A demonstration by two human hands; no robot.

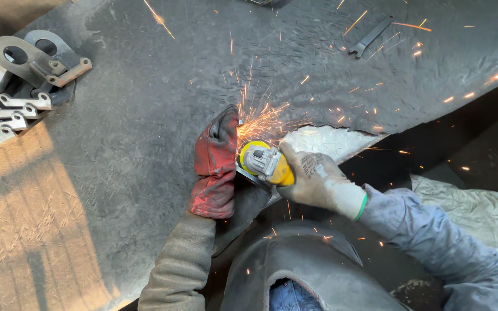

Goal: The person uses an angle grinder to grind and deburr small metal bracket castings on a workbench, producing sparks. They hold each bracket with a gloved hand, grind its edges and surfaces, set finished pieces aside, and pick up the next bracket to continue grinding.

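Head view: you are grinding on the dark steel table (145,144)
Your right hand (318,181) is clamping the yellow angle grinder (265,163); your left hand (214,164), red-gloved, is pressing a mostly hidden workpiece beside it, sparks (257,118) flying

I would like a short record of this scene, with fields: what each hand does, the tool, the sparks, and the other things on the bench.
Left hand: left hand in a red glove, pressed down beside the sparks; what it holds is hidden
Right hand: right hand in a grey glove, gripping the grinder
Tool: yellow and grey angle grinder, between the two hands
Sparks: orange sparks fly up and to the right from the grinder's head
Surface: dark, scarred work surface
Far left: pile of metal brackets
Top right: flat dark wrench
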